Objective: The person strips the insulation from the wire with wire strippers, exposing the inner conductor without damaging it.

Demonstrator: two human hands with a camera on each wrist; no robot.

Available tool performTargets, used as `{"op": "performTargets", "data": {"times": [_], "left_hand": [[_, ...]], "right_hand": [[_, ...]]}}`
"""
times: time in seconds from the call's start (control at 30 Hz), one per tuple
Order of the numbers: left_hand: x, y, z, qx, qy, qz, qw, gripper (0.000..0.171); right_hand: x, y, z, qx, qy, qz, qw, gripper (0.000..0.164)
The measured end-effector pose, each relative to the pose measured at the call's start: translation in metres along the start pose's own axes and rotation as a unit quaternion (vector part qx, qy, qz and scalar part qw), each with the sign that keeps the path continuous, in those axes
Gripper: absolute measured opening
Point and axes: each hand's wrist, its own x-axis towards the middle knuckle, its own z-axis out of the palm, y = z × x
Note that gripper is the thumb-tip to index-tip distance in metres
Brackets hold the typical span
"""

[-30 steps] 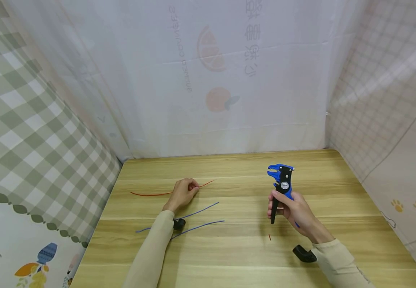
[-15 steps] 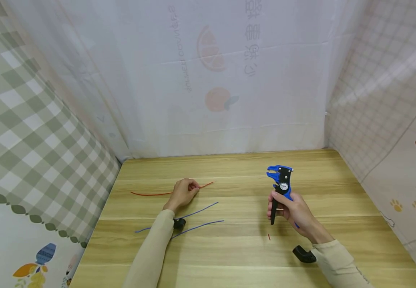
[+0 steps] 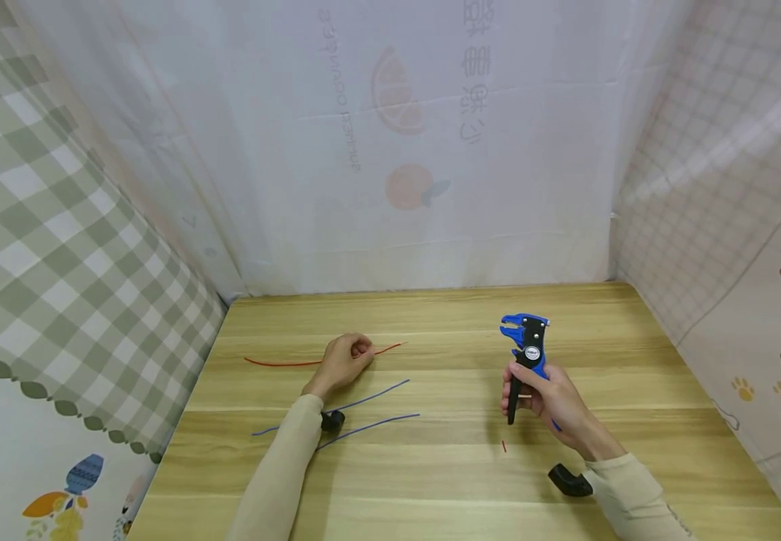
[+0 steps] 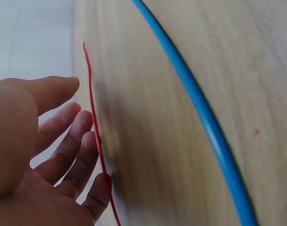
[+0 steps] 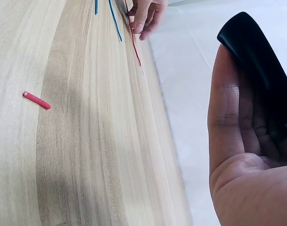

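Note:
A red wire (image 3: 282, 364) with a thin bare tip lies near the back left of the wooden table. My left hand (image 3: 343, 364) is over its middle. In the left wrist view the thumb stands apart from the loosely bent fingers, and the red wire (image 4: 91, 89) runs just past the fingertips, unpinched. On the right, my right hand (image 3: 559, 402) grips a blue and black wire stripper (image 3: 532, 330) by its handles, its head pointing away from me. Its black handle (image 5: 256, 52) fills the right wrist view's right side.
Two blue wires, a farther one (image 3: 379, 394) and a nearer one (image 3: 379, 424), lie beside my left forearm. A short red piece of insulation (image 3: 504, 446) lies below the stripper. White curtain (image 3: 431, 248) hangs at the table's back edge.
The wire stripper has sunk very slightly in the head view. The red wire's right end has shifted a little, with the left hand almost in place.

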Motion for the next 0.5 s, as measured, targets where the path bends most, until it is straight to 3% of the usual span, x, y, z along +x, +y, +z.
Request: {"op": "performTargets", "data": {"times": [0.17, 0.33, 0.4, 0.5], "left_hand": [[-0.002, -0.006, -0.001, -0.001, 0.004, 0.01, 0.9999, 0.041], [-0.02, 0.048, -0.03, -0.003, -0.004, 0.005, 1.0, 0.04], [-0.027, 0.073, -0.042, -0.006, -0.012, -0.015, 0.9998, 0.04], [-0.033, 0.087, -0.048, 0.002, -0.019, -0.023, 0.9995, 0.039]], "right_hand": [[-0.001, 0.002, 0.0, 0.002, 0.001, -0.002, 1.0, 0.029], [-0.001, 0.003, 0.0, 0.0, 0.003, -0.003, 1.0, 0.028], [-0.001, 0.003, 0.0, -0.003, 0.004, -0.001, 1.0, 0.027], [-0.002, 0.004, -0.001, -0.005, 0.006, 0.003, 1.0, 0.027]]}}
